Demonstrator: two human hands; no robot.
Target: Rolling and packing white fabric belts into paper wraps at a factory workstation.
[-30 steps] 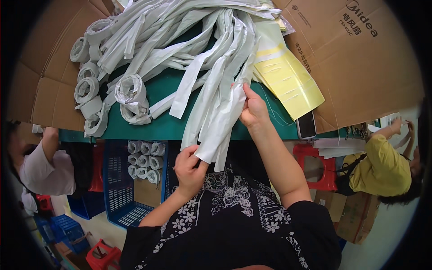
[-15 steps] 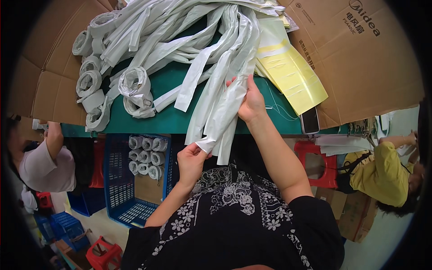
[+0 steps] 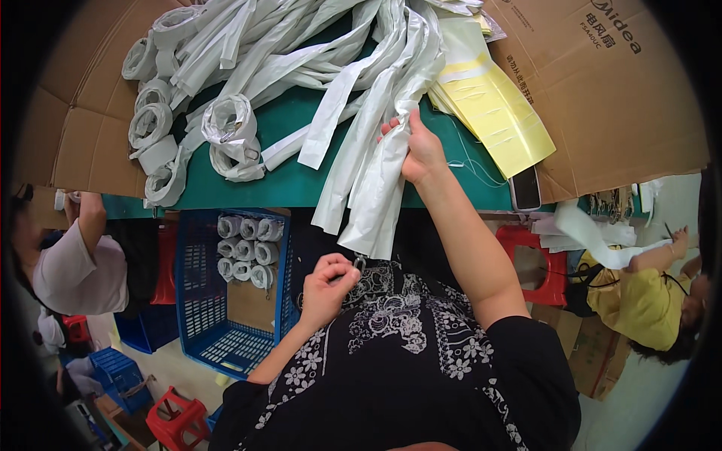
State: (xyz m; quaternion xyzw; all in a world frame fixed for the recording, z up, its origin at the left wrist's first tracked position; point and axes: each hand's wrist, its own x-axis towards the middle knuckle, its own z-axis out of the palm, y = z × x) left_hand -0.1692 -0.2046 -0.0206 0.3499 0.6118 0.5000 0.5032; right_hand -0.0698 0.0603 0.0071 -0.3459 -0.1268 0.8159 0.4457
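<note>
Long white paper-like strips (image 3: pixel 385 199) hang over the table's front edge toward me. My right hand (image 3: pixel 423 150) is closed around one of them at the edge, thumb on top. Just below the strip's lower end, my left hand (image 3: pixel 329 286) pinches a small metal hook or clasp (image 3: pixel 360 264); whether it is joined to the strip I cannot tell. More white strips (image 3: pixel 301 71) lie heaped across the green table (image 3: pixel 289 135). White rolls (image 3: pixel 229 120) of the same material stand to the left of the heap.
Yellow sheets (image 3: pixel 500 120) and a phone (image 3: pixel 526 188) lie at the table's right. Cardboard walls (image 3: pixel 594 98) flank both sides. Below the table, a blue crate (image 3: pixel 201 293) holds several white rolls. Red stools (image 3: pixel 541 259) and two people (image 3: pixel 639 293) are nearby.
My left hand has let go of the strip's lower end and moved slightly down, now pinching the metal piece. My right hand stays on the strip. The person at right has raised a white strip.
</note>
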